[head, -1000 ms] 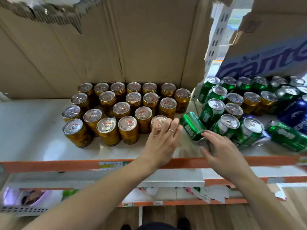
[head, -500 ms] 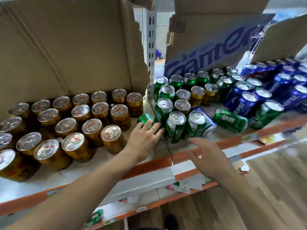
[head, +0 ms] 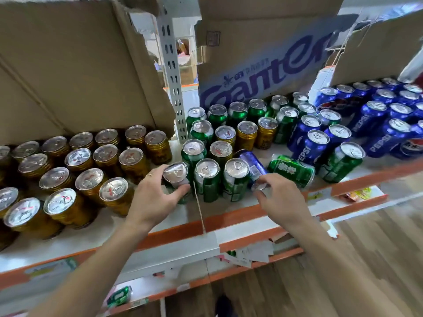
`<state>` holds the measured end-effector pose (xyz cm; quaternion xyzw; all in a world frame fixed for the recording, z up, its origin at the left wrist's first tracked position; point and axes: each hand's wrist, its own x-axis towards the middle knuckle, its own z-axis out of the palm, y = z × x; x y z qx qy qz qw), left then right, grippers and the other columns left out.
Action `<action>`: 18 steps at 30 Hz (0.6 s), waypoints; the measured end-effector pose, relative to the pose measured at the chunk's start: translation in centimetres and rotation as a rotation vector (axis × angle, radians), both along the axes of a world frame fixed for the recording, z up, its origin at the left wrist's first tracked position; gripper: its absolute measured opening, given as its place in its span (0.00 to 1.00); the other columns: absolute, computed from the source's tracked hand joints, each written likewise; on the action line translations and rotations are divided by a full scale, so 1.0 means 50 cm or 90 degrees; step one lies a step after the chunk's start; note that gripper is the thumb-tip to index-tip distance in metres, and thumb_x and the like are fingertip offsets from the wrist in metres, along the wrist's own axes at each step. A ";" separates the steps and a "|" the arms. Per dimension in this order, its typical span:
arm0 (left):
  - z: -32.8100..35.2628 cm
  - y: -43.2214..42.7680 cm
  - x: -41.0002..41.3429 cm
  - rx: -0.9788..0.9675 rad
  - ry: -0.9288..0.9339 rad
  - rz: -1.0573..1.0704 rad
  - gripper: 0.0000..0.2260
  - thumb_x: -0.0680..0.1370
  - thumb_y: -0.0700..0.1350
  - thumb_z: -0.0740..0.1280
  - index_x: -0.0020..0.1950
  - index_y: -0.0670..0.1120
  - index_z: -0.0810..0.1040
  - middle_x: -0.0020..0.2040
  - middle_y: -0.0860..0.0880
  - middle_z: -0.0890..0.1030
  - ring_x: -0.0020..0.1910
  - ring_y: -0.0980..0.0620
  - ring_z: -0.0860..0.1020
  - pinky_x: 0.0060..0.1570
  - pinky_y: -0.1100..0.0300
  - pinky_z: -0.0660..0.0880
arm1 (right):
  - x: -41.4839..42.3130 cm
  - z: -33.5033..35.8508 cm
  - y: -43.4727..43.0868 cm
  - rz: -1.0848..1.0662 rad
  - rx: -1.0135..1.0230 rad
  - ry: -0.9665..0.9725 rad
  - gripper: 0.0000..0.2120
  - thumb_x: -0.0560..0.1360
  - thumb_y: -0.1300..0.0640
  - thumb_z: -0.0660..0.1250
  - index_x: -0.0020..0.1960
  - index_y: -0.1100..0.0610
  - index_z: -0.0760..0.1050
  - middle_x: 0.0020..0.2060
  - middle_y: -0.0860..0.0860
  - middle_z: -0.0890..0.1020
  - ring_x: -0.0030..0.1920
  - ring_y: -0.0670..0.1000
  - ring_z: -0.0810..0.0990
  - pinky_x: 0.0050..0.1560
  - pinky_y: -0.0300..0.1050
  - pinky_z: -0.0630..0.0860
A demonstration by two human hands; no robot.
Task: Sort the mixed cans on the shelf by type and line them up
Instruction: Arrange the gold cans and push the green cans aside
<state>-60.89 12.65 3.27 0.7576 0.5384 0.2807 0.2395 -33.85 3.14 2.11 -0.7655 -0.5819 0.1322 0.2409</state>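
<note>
Seventeen gold cans are counted on the left part of the shelf; the count is cut short where the view ends on the left. At least two more gold cans are counted among the green group. About fifteen green cans are counted at the middle of the shelf: one green can is gripped in the left hand, one lies on its side near the front edge, and the rest stand. About twenty blue cans are counted towards the right end; one blue can, lying down, is pinched by the right hand. Three cardboard boxes are counted along the back edge.
</note>
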 end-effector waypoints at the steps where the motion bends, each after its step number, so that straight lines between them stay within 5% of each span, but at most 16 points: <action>1: 0.003 0.004 0.001 -0.023 0.004 -0.005 0.26 0.72 0.53 0.76 0.66 0.45 0.76 0.60 0.49 0.80 0.59 0.48 0.77 0.57 0.58 0.71 | 0.008 -0.003 0.008 0.002 0.005 -0.006 0.08 0.74 0.56 0.70 0.52 0.54 0.79 0.49 0.51 0.80 0.49 0.54 0.77 0.48 0.50 0.76; 4: 0.016 0.007 -0.001 -0.057 0.034 0.001 0.28 0.74 0.59 0.72 0.68 0.46 0.73 0.62 0.48 0.77 0.61 0.48 0.75 0.58 0.54 0.73 | 0.026 -0.003 0.036 -0.013 0.024 -0.010 0.07 0.72 0.59 0.71 0.49 0.57 0.78 0.46 0.53 0.77 0.46 0.55 0.75 0.45 0.48 0.73; 8: 0.058 0.011 0.019 0.061 0.073 -0.005 0.31 0.73 0.64 0.64 0.69 0.46 0.71 0.64 0.47 0.75 0.62 0.47 0.74 0.60 0.48 0.74 | 0.043 -0.003 0.081 -0.051 0.036 0.009 0.05 0.78 0.57 0.67 0.51 0.58 0.74 0.49 0.54 0.76 0.51 0.58 0.74 0.52 0.52 0.72; 12: 0.102 0.049 0.098 0.147 0.194 -0.112 0.26 0.76 0.62 0.63 0.68 0.47 0.73 0.64 0.47 0.76 0.63 0.45 0.74 0.60 0.48 0.70 | 0.051 0.015 0.131 -0.063 -0.104 -0.033 0.16 0.78 0.50 0.66 0.62 0.58 0.72 0.56 0.59 0.78 0.59 0.61 0.72 0.57 0.53 0.69; 18: 0.107 0.131 0.226 0.082 0.394 -0.180 0.22 0.78 0.63 0.60 0.62 0.50 0.76 0.60 0.48 0.79 0.65 0.45 0.71 0.67 0.43 0.62 | 0.035 0.025 0.166 -0.051 -0.201 -0.156 0.25 0.74 0.43 0.69 0.63 0.57 0.65 0.51 0.60 0.79 0.60 0.61 0.71 0.45 0.51 0.70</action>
